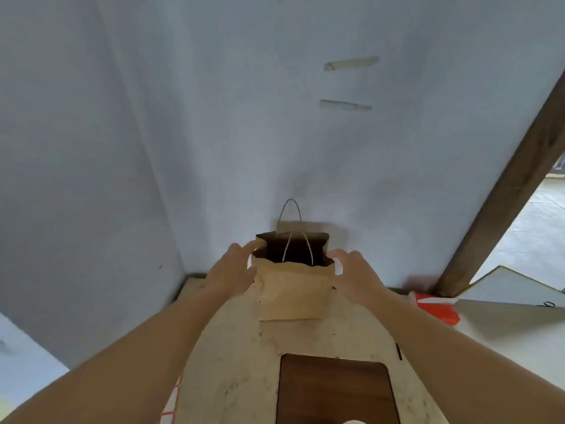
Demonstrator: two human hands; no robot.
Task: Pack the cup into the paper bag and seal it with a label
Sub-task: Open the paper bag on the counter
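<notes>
A brown paper bag (292, 292) stands upright at the far end of the pale table (244, 347), close to the wall. Its mouth gapes open and dark, with one twine handle hanging into it and another sticking up behind. My left hand (227, 270) holds the bag's upper left edge, fingers on the rim. My right hand (356, 272) holds the upper right edge the same way. A small white rounded shape (354, 421) at the bottom edge may be the cup; too little shows to tell. No label is in view.
A dark wooden board (334, 390) lies on the table near me. An orange-red packet (437, 307) sits to the right by a slanted wooden post (501, 194). A red-checked cloth (171, 405) shows at the lower left. Blue-grey walls stand right behind the bag.
</notes>
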